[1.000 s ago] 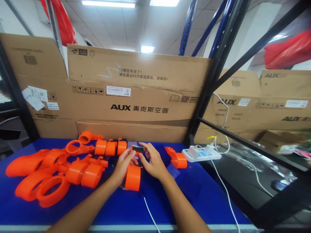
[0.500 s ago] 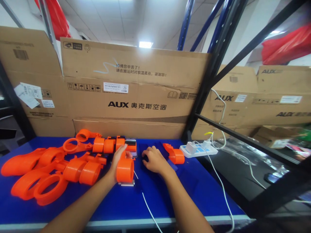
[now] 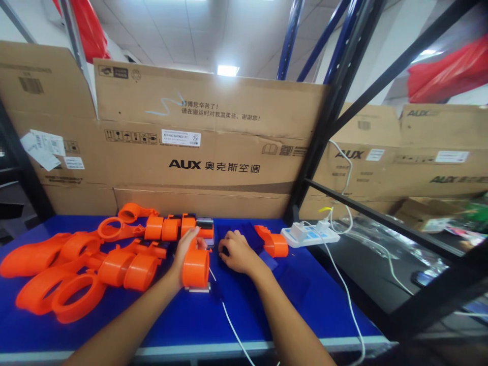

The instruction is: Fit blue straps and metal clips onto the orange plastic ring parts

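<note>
My left hand (image 3: 185, 250) is closed around an orange plastic ring-shaped part (image 3: 195, 268), which stands upright in front of its fingers. Under that part a small pale, flat piece (image 3: 199, 288) shows on the blue table. To the right, my right hand (image 3: 237, 251) rests low over the tabletop with its fingers curled inward. A dark spot shows between its thumb and fingers, too small to name. Just beyond my left hand lies a dark, shiny phone-like object (image 3: 205, 223) with orange beneath it. Another orange ring-shaped part (image 3: 276, 245) sits right of my right hand.
Several orange ring parts (image 3: 141, 271) lie in a group on the left of the blue table (image 3: 152, 325). A white power strip (image 3: 310, 234) with plugs stands at the right edge. A white cable (image 3: 232, 320) crosses the front. Cardboard (image 3: 213, 142) walls the back; black rack posts (image 3: 320, 132) flank it.
My right hand has shifted slightly left, toward the left hand. My left hand keeps its hold on the orange ring-shaped part.
</note>
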Tool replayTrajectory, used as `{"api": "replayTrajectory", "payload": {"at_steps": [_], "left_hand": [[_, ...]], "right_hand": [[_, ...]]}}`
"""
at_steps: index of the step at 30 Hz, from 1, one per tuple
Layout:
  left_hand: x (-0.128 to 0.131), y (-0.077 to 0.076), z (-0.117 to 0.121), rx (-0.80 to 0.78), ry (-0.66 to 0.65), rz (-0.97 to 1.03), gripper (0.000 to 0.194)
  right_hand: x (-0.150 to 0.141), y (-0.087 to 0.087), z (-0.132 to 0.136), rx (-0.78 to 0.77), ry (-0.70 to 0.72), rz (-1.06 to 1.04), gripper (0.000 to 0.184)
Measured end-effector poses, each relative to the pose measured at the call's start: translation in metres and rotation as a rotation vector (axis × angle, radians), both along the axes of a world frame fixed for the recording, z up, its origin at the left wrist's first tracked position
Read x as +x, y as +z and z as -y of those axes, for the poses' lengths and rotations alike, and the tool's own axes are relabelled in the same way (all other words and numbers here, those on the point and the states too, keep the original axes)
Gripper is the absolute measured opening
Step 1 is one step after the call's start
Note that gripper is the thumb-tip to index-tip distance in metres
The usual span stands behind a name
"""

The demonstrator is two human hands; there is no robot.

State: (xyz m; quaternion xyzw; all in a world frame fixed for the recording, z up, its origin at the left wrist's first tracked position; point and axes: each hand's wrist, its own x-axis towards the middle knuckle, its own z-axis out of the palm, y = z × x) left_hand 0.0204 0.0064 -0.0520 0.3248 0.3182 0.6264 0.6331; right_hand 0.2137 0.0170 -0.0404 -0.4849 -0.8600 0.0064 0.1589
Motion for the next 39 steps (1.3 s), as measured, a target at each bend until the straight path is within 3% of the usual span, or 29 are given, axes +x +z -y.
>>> {"api": "replayTrajectory", "payload": {"at_steps": [9,18,23,29,34,39], "left_hand": [[-0.001,0.000,-0.002,-0.010,-0.005,0.042,0.042],[-0.004,0.000,0.001,-0.064,-0.142,0.124,0.042],[0.001,-0.004,0.001,-0.055,-0.065,0.066,0.037],[0.005,-0.006,0.002,-0.011,-0.044,-0.067,0.041],[0.003,-0.007,-0.002,0.038,-0.045,-0.128,0.041],[0.002,-0.010,-0.006,0.056,-0.032,-0.159,0.046]], "right_hand": [[0.001,0.002,-0.003,0.051,0.028,-0.098,0.005],[-0.005,0.006,-0.007,0.005,0.076,-0.697,0.015],[-0.010,0.004,-0.013,0.068,0.109,-0.987,0.039],[-0.018,0.002,-0.012,-0.059,0.144,-1.181,0.035],[-0.022,0.007,-0.004,-0.178,0.185,-1.210,0.035],[-0.026,0.004,-0.002,-0.148,0.216,-1.148,0.036]]}}
